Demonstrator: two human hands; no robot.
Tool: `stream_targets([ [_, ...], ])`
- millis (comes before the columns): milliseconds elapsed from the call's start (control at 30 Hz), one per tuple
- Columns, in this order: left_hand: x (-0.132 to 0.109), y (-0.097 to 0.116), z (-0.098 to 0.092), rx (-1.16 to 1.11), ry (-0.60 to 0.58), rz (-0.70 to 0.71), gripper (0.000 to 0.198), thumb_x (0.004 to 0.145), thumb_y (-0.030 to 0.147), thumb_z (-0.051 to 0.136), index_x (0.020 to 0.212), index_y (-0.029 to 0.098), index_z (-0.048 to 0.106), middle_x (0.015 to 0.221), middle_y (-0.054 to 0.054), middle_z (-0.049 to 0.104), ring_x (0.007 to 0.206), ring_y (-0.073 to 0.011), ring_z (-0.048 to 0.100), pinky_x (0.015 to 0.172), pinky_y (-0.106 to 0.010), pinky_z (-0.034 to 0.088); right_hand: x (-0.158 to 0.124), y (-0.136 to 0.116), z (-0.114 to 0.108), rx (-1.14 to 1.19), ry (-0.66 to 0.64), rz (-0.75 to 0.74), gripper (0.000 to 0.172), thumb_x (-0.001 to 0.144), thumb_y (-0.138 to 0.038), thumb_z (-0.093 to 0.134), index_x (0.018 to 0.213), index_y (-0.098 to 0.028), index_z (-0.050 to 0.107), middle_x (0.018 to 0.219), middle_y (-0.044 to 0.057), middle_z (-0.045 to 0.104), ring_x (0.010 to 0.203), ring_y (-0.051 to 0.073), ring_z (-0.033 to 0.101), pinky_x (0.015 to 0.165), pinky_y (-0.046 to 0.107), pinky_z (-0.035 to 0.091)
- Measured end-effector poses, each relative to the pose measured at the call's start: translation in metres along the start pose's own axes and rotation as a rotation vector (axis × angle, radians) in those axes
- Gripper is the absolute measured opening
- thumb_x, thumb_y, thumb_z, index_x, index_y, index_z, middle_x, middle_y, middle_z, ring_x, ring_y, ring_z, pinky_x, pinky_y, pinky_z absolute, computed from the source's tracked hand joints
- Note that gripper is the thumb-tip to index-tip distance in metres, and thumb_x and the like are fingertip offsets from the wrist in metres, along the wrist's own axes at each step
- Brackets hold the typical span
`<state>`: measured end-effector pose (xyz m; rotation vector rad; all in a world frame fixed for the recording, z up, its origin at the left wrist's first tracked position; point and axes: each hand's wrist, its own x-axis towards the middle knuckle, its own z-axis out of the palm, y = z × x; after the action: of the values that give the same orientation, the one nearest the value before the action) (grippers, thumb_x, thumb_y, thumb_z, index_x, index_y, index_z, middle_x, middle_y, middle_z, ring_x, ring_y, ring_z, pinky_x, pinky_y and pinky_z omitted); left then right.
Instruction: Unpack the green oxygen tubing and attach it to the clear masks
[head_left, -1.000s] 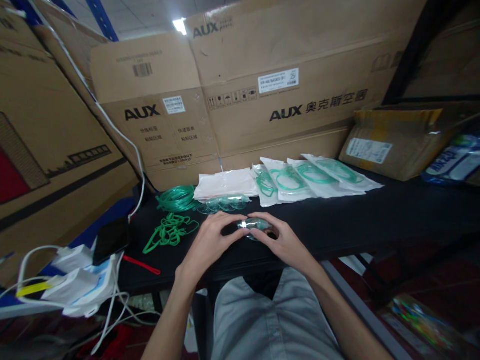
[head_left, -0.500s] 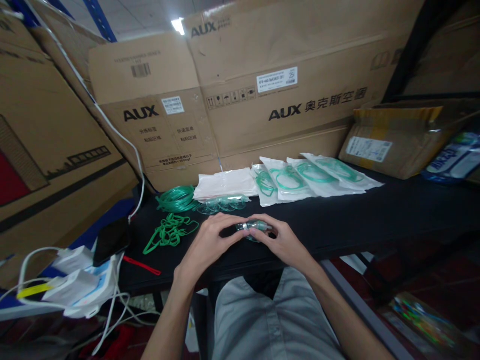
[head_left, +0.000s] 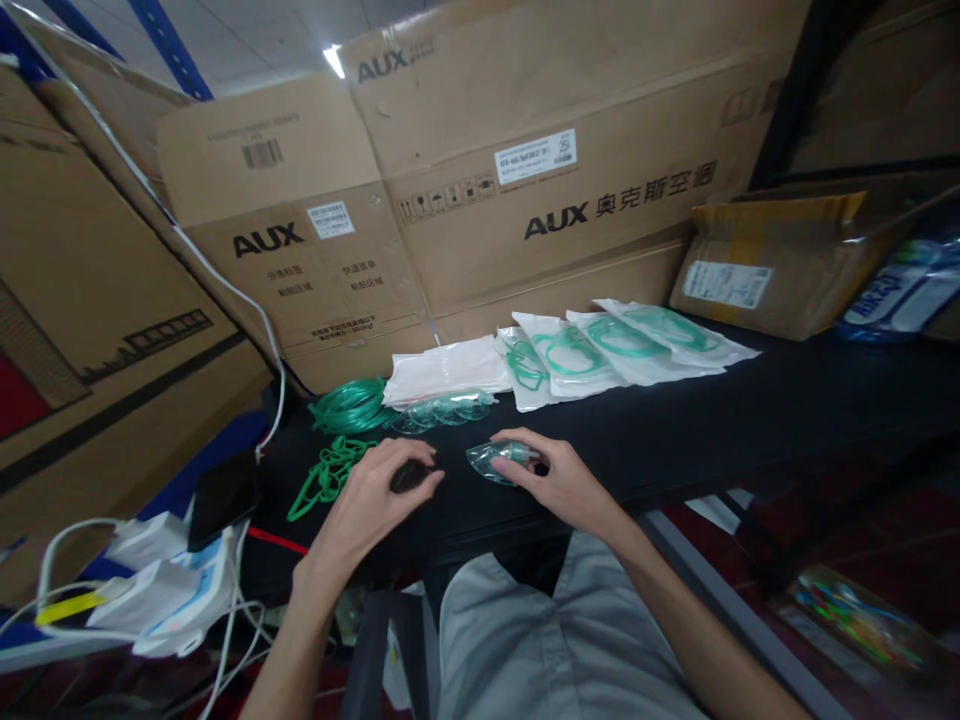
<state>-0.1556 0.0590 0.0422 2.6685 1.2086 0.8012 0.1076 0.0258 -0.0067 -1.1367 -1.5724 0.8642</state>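
My right hand [head_left: 551, 475] grips a clear, green-tinted plastic mask [head_left: 486, 460] just above the black table. To its left, my left hand [head_left: 379, 490] is raised with thumb and fingers apart and nothing between them. Tangled green elastic straps [head_left: 328, 475] lie right beside my left hand, partly covered by it. Behind them sits a coil of green tubing [head_left: 349, 405]. Several more clear masks [head_left: 442, 412] lie in a row in front of a stack of white bags [head_left: 446, 372]. Further right, several white-backed packets [head_left: 570, 355] with green tubing inside overlap in a fan.
Large cardboard boxes [head_left: 465, 230] stand along the back of the black table [head_left: 675, 440]. At the right back are a smaller taped carton [head_left: 772, 270] and a blue-labelled package [head_left: 900, 295]. A phone [head_left: 223, 495], white chargers [head_left: 161, 590] and cables lie at the left.
My left hand has let go of the mask and moved left toward the green straps, its fingers now apart. My right hand still holds the mask. The view has shifted slightly.
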Motion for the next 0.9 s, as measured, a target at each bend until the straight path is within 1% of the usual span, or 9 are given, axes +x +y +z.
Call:
stream_targets([
  [100,-0.007,-0.011,0.005,0.129,-0.104,0.035,0.015,0.093,0.039,0.065,0.096,0.025,0.067,0.112,-0.001,0.072,0.106,-0.0233,0.063,0.093,-0.04,0.045,0.0,0.0,0.0,-0.002,-0.004,0.001,0.033,0.089,-0.049,0.067,0.113,-0.026,0.071,0.092,0.0,0.071,0.072,0.015,0.061,0.067,0.026,0.046],
  [200,-0.009,-0.021,0.004,0.186,-0.121,0.007,0.026,0.094,0.041,0.063,0.116,0.027,0.066,0.116,-0.003,0.072,0.11,-0.0246,0.062,0.094,-0.042,0.045,0.001,0.0,0.0,0.002,-0.021,0.006,0.033,0.089,-0.048,0.066,0.114,-0.026,0.071,0.092,0.0,0.071,0.073,0.015,0.061,0.067,0.026,0.046],
  [267,-0.01,-0.026,0.002,0.2,-0.135,-0.014,0.033,0.095,0.043,0.061,0.124,0.027,0.064,0.117,-0.004,0.071,0.111,-0.0253,0.062,0.096,-0.043,0.046,0.0,-0.001,-0.001,0.005,-0.023,0.009,0.033,0.09,-0.047,0.066,0.114,-0.026,0.071,0.089,-0.001,0.07,0.071,0.015,0.061,0.065,0.026,0.045],
  [433,-0.018,-0.035,-0.004,0.183,-0.175,-0.015,0.032,0.097,0.044,0.057,0.121,0.026,0.067,0.12,-0.004,0.071,0.112,-0.0245,0.063,0.101,-0.042,0.046,-0.001,-0.003,-0.001,-0.002,-0.026,-0.002,0.032,0.09,-0.047,0.066,0.113,-0.025,0.071,0.082,-0.002,0.068,0.069,0.014,0.059,0.063,0.024,0.044],
  [633,-0.025,-0.028,-0.013,0.177,-0.165,-0.045,0.035,0.093,0.045,0.061,0.123,0.028,0.068,0.125,-0.005,0.069,0.116,-0.0257,0.062,0.103,-0.042,0.047,0.002,0.0,-0.003,0.161,-0.025,-0.001,0.036,0.089,-0.045,0.067,0.117,-0.022,0.068,0.099,0.002,0.071,0.085,0.018,0.068,0.077,0.028,0.054],
  [700,-0.017,-0.02,-0.013,0.172,-0.13,-0.043,0.035,0.094,0.046,0.059,0.123,0.028,0.067,0.127,-0.005,0.068,0.118,-0.0257,0.061,0.104,-0.042,0.047,0.007,0.001,-0.006,0.211,-0.001,0.0,0.038,0.087,-0.043,0.068,0.118,-0.021,0.067,0.104,0.003,0.072,0.09,0.019,0.069,0.081,0.029,0.055],
  [767,0.001,-0.013,-0.008,0.171,-0.07,-0.025,0.033,0.096,0.045,0.057,0.121,0.027,0.068,0.125,-0.005,0.068,0.117,-0.0258,0.062,0.104,-0.043,0.046,0.016,0.0,-0.011,0.19,0.041,-0.017,0.038,0.087,-0.042,0.069,0.118,-0.02,0.066,0.109,0.005,0.071,0.092,0.02,0.07,0.082,0.029,0.055],
  [833,0.025,-0.008,0.001,0.166,0.007,0.003,0.03,0.098,0.041,0.055,0.12,0.024,0.068,0.123,-0.006,0.069,0.117,-0.0255,0.061,0.106,-0.043,0.045,0.032,-0.003,-0.016,0.096,0.095,-0.065,0.036,0.088,-0.04,0.067,0.118,-0.02,0.065,0.115,0.006,0.07,0.093,0.02,0.069,0.082,0.029,0.055],
  [900,0.051,-0.01,0.012,0.135,0.079,0.024,0.029,0.099,0.037,0.054,0.12,0.022,0.067,0.123,-0.007,0.067,0.118,-0.0249,0.06,0.108,-0.041,0.043,0.055,-0.006,-0.02,-0.083,0.14,-0.133,0.032,0.09,-0.036,0.066,0.117,-0.02,0.065,0.118,0.008,0.069,0.097,0.02,0.068,0.085,0.03,0.053],
])
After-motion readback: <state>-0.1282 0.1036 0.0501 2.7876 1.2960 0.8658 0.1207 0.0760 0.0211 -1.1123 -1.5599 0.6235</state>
